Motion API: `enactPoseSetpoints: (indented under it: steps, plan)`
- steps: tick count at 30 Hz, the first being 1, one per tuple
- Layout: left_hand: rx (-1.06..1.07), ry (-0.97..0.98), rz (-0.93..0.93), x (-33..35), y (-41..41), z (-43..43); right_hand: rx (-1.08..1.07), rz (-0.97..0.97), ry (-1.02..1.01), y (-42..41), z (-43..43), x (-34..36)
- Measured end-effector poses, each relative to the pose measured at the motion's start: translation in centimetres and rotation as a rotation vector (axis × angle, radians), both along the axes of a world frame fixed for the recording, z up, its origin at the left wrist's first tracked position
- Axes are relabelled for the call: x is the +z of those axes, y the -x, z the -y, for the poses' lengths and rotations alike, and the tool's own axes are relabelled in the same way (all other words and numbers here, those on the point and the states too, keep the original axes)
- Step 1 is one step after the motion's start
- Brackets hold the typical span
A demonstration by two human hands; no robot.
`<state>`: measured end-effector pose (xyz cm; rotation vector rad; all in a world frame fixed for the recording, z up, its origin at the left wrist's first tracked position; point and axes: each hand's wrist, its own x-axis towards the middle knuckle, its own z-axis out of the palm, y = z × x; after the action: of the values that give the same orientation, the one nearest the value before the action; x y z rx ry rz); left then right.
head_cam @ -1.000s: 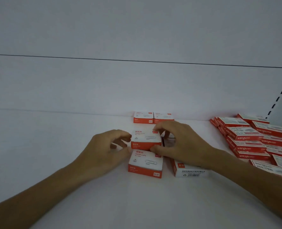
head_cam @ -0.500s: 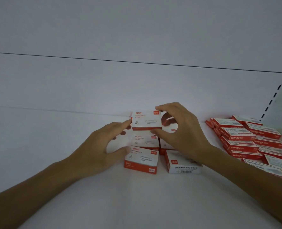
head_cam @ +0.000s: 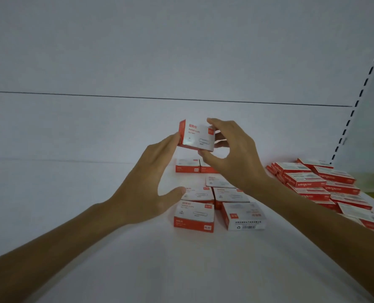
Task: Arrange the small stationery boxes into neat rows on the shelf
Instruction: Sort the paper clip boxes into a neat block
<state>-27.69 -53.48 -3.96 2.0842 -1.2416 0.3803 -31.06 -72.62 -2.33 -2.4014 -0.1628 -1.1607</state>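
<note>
The right hand (head_cam: 236, 158) pinches a paper-clip box (head_cam: 196, 136) between thumb and fingers, held above the shelf (head_cam: 181, 270) — the left hand (head_cam: 146, 182) touches its left end, fingers straight, thumb spread.

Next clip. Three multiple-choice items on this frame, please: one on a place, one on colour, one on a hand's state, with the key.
1. Where is the lifted box? A. in the air above the shelf. B. inside a drawer. C. flat at the shelf's front.
2. Its colours? A. blue and yellow. B. red and white. C. green and black.
3. What does the right hand do? A. lies flat on the shelf. B. hangs empty. C. pinches the box.
Key: 1 A, it is clear of the boxes lying below; 2 B, red sides, white face; 3 C, thumb under it, fingers over it.
</note>
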Motion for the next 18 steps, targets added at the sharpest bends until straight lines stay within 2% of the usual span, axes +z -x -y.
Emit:
enactPoseSetpoints:
  steps: [7,10,12,15,18]
  plan:
    - [0.025,-0.012,-0.043,-0.9,-1.4,1.2,-0.051,-0.019,0.069,-1.0,0.6,-0.4]
    - [0.016,-0.016,-0.187,-2.1,-2.5,1.6,-0.027,-0.172,0.059,-2.0,1.4,-1.1]
    - [0.035,-0.088,-0.268,-3.3,-3.2,1.4,-0.046,-0.281,0.034,-2.8,1.8,-1.6]
    - [0.015,-0.256,-0.268,-4.3,-4.1,1.1,-0.099,-0.468,0.051,-4.1,2.0,-2.6]
    - [-0.006,-0.259,-0.237,-4.5,-4.3,1.1,-0.146,-0.631,0.089,-4.7,1.9,-3.4]
